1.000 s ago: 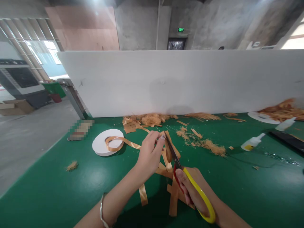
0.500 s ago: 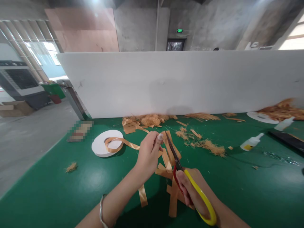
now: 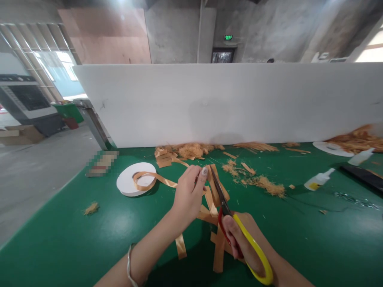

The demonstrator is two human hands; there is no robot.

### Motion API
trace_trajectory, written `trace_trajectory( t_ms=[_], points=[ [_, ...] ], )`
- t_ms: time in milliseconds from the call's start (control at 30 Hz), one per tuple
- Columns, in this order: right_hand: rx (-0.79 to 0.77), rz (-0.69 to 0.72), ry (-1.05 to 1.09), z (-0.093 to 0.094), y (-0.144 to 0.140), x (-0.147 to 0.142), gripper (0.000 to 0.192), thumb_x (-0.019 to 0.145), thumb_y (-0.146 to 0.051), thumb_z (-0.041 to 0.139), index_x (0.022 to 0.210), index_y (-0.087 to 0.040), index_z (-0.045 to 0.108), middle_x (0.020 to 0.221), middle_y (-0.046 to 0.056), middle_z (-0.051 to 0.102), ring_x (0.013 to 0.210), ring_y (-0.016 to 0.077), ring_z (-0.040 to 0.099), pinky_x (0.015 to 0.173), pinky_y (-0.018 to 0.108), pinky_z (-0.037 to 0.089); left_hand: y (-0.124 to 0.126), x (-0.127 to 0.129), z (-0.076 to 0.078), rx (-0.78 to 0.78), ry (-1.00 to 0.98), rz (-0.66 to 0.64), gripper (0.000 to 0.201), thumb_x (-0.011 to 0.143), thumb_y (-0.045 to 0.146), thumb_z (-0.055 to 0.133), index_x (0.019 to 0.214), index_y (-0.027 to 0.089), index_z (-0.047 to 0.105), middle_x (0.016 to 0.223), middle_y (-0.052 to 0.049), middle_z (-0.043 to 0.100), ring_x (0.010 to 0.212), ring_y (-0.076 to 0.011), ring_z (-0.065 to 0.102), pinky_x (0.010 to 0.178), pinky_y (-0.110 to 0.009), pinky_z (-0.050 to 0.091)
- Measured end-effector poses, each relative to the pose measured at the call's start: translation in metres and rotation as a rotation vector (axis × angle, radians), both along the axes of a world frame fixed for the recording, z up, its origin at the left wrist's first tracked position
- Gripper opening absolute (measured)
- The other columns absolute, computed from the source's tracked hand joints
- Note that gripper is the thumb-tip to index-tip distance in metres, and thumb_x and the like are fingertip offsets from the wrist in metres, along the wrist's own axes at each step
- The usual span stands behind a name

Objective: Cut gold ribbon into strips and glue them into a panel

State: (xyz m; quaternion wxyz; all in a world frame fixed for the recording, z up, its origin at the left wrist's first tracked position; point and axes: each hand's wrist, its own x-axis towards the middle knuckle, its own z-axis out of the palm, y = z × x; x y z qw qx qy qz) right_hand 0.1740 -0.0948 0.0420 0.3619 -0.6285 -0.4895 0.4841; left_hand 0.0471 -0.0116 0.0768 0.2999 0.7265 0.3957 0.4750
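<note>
My left hand [image 3: 189, 195] pinches an orange-tan satin ribbon [image 3: 166, 182] between thumb and fingers. This ribbon trails left to a white round spool [image 3: 125, 183] lying flat on the green table. My right hand [image 3: 248, 225] grips a pair of scissors [image 3: 222, 201] with one red and one yellow handle. Their blades point up and away, nearly closed, with the tips by the ribbon at my left fingertips. Beneath and between my hands lie several short ribbon pieces [image 3: 219, 251], some crossing each other. The exact spot where blades and ribbon meet is hard to make out.
Frayed tan fibres [image 3: 269, 186] and a larger fibre heap [image 3: 191, 150] lie beyond my hands. At the right are a white glue bottle [image 3: 317, 180], a dark flat object [image 3: 362, 179] and another white disc [image 3: 330, 148]. A white panel [image 3: 209, 103] stands along the table's back.
The view has shifted very slightly. My left thumb has moved a little right and up against the ribbon, nearer the scissor tips; the right hand keeps its hold on the scissors.
</note>
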Motion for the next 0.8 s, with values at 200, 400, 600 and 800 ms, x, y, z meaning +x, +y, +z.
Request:
trace_trajectory(
  t_ms=[200, 400, 600, 800],
  points=[
    [0.047, -0.005, 0.054, -0.004, 0.000, 0.001, 0.060, 0.063, -0.080, 0.046, 0.059, -0.021, 0.037, 0.043, -0.007, 0.031, 0.033, 0.0056, 0.031, 0.033, 0.019, 0.029, -0.002, 0.001, 0.000, 0.006, 0.032, -0.009, 0.035, 0.095, 0.036, 0.035, 0.064, 0.020, 0.038, 0.063, 0.002, 0.040, 0.062, -0.0134, 0.043, 0.059, -0.026, 0.032],
    [0.073, 0.029, 0.009, -0.004, 0.001, 0.003, 0.055, 0.069, -0.076, 0.045, 0.063, -0.021, 0.041, 0.042, -0.007, 0.031, 0.032, 0.0061, 0.032, 0.031, 0.018, 0.028, -0.002, 0.001, 0.000, 0.044, 0.077, 0.017, 0.033, 0.094, 0.034, 0.037, 0.063, 0.020, 0.038, 0.062, 0.002, 0.040, 0.060, -0.0133, 0.042, 0.058, -0.026, 0.030],
    [0.089, 0.034, -0.025, -0.014, 0.001, 0.005, 0.054, 0.076, -0.072, 0.041, 0.059, -0.020, 0.040, 0.041, -0.006, 0.033, 0.032, 0.0061, 0.034, 0.032, 0.018, 0.027, -0.006, 0.004, -0.002, 0.039, 0.067, 0.020, 0.032, 0.094, 0.034, 0.037, 0.064, 0.020, 0.036, 0.062, 0.002, 0.040, 0.059, -0.0133, 0.040, 0.058, -0.027, 0.030],
    [0.073, 0.030, -0.002, -0.011, 0.000, 0.004, 0.057, 0.072, -0.075, 0.042, 0.056, -0.021, 0.037, 0.041, -0.006, 0.032, 0.032, 0.0063, 0.034, 0.033, 0.018, 0.028, -0.006, 0.006, -0.003, 0.017, 0.032, 0.022, 0.032, 0.093, 0.034, 0.038, 0.064, 0.020, 0.037, 0.062, 0.002, 0.041, 0.059, -0.0133, 0.039, 0.057, -0.026, 0.029]
  ],
)
